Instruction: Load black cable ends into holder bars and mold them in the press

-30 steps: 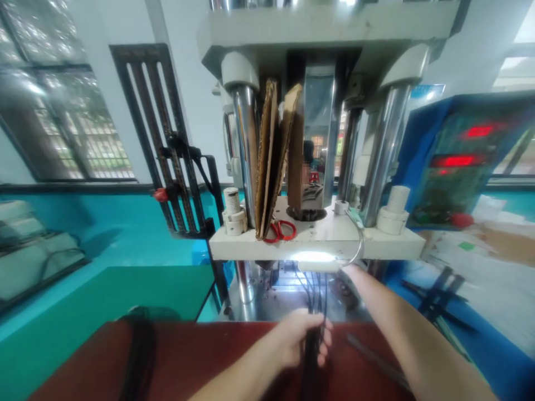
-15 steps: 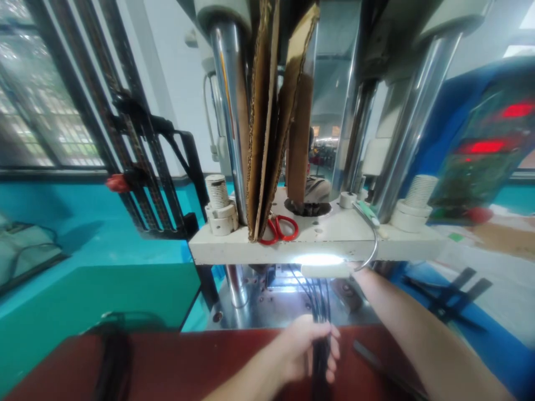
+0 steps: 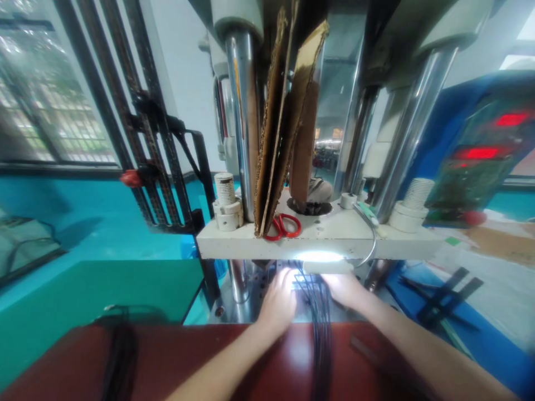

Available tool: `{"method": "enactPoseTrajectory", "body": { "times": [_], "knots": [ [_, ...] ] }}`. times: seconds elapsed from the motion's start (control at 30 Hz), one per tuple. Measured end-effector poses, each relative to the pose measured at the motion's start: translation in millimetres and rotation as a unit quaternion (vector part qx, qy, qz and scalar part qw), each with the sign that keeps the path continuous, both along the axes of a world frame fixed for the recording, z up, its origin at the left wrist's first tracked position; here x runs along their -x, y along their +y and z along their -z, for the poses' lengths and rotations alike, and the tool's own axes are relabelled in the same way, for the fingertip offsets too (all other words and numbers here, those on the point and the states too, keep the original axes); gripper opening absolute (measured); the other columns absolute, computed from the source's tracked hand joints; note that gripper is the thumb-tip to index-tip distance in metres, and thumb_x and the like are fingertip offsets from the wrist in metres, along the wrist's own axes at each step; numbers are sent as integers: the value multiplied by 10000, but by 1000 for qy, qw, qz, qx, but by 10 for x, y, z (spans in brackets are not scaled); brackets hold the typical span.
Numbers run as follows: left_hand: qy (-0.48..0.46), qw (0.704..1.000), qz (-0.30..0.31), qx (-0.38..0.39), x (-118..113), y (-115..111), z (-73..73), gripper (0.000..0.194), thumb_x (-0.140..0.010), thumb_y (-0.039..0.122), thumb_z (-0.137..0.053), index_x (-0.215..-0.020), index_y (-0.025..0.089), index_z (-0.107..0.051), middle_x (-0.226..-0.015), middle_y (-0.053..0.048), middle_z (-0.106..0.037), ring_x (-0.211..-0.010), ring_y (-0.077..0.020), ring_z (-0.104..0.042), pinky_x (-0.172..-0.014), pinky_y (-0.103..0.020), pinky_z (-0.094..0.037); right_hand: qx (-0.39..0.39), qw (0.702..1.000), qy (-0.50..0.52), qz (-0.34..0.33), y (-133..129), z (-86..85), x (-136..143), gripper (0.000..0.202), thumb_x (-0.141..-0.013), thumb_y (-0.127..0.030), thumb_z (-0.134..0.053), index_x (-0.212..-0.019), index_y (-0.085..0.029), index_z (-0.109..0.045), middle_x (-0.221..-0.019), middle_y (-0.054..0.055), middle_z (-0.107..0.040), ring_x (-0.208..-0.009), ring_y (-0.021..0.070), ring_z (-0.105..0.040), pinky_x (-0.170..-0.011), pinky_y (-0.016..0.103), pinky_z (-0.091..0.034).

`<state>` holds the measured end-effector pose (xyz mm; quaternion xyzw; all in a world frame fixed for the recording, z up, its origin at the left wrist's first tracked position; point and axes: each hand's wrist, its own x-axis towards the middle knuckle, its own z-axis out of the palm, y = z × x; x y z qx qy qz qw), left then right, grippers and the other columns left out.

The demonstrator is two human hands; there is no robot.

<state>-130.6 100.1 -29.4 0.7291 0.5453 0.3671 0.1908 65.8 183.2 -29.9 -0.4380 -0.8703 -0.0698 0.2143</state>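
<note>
Nearest the observer, a red-brown bench (image 3: 175, 362) runs across the foreground. A second dark cable bunch (image 3: 119, 356) lies on it, well to the left of the machine plate.

A bundle of black wires (image 3: 321, 328) runs over the bench edge and forward into the lit opening directly beneath the pale machine plate (image 3: 317, 236). The far ends of the wires sit under the plate's front lip; their exact seating cannot be made out in the glare.

The left hand (image 3: 279, 303) lies palm down just left of the wires, below the plate, fingers extended toward the opening; it clasps nothing visible, though its fingertips are washed out by light. The right hand (image 3: 346, 289) sits just right of the wires under the plate, also bleached by glare; whether it grips anything cannot be told.

A small lamp (image 3: 320, 257) glows on the plate's front edge, fed by a curved gooseneck (image 3: 373, 248) at the plate's right.

On top of the plate: red-handled scissors (image 3: 283, 225) near the middle; folded cardboard sheets (image 3: 278, 122) standing upright just left of the scissors, leaning on the left steel column (image 3: 242, 111); a white threaded fitting (image 3: 227, 201) at the plate's left end and another white threaded fitting (image 3: 412, 203) at its right end. A round recess (image 3: 310, 207) behind the scissors holds dark contents, not identifiable.

Beyond the plate to the right stands a blue control cabinet (image 3: 480, 150) with red displays. To the plate's left stands a black frame (image 3: 144, 139), with a barred window (image 3: 54, 111) further back.
</note>
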Motion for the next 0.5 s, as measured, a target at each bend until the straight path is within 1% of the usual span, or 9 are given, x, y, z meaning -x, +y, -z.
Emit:
{"method": "enactPoseTrajectory", "body": {
  "times": [0.03,0.07,0.1,0.17,0.27,0.37,0.43,0.5],
  "knots": [
    [82,995,20,-61,50,69,-5,514,-730,79,-383,-1242,122,-397,-1314,-151,-400,-1239,-266,-318,-1037,-447,-234,-16,999,-32,-23,-68,27,15,223,-801,-131,-484,-974,-147,-623,-963,93,-636,-833,200,-587,-745,312,-461],
    [148,983,44,-101,91,137,-3,524,-730,68,-379,-1249,133,-402,-1329,-135,-394,-1251,-266,-301,-1043,-455,-218,-31,997,-59,-38,-116,50,29,258,-811,-122,-451,-1012,-141,-612,-1002,108,-630,-857,210,-583,-772,330,-451],
    [199,970,65,-125,127,202,3,521,-737,66,-377,-1251,143,-408,-1325,-123,-407,-1242,-263,-319,-1040,-461,-223,-42,995,-76,-43,-144,68,40,284,-826,-114,-412,-1035,-127,-603,-1022,125,-625,-872,219,-581,-790,347,-441],
    [261,949,93,-148,201,318,16,496,-758,73,-374,-1247,151,-418,-1309,-109,-437,-1222,-248,-355,-1036,-462,-233,-49,995,-86,-33,-142,89,44,313,-849,-110,-353,-1038,-106,-603,-1010,146,-629,-859,227,-586,-792,363,-434],
    [301,933,131,-148,340,437,11,499,-757,50,-372,-1241,160,-426,-1311,-85,-443,-1237,-222,-342,-1047,-443,-226,-31,996,-84,-20,-80,87,16,324,-859,-120,-331,-1020,-122,-613,-925,124,-655,-785,217,-600,-754,352,-442],
    [305,930,157,-128,455,481,-12,552,-738,11,-357,-1261,183,-402,-1340,-65,-412,-1259,-195,-311,-1056,-410,-223,-3,997,-78,-11,-65,53,-4,326,-844,-104,-328,-988,-131,-619,-792,96,-667,-740,213,-606,-741,342,-444],
    [300,934,153,-115,478,476,-15,589,-732,-1,-345,-1292,178,-358,-1365,-72,-374,-1274,-191,-284,-1063,-397,-207,17,997,-73,-12,-94,10,-3,329,-824,-83,-331,-974,-136,-620,-783,94,-667,-769,216,-607,-765,345,-437],
    [294,939,142,-109,466,456,-5,613,-730,-6,-334,-1319,163,-313,-1382,-87,-343,-1287,-196,-257,-1072,-398,-179,36,997,-68,-20,-116,-43,-4,336,-781,-57,-364,-982,-150,-617,-853,96,-667,-825,216,-603,-796,341,-427]
  ]
}}
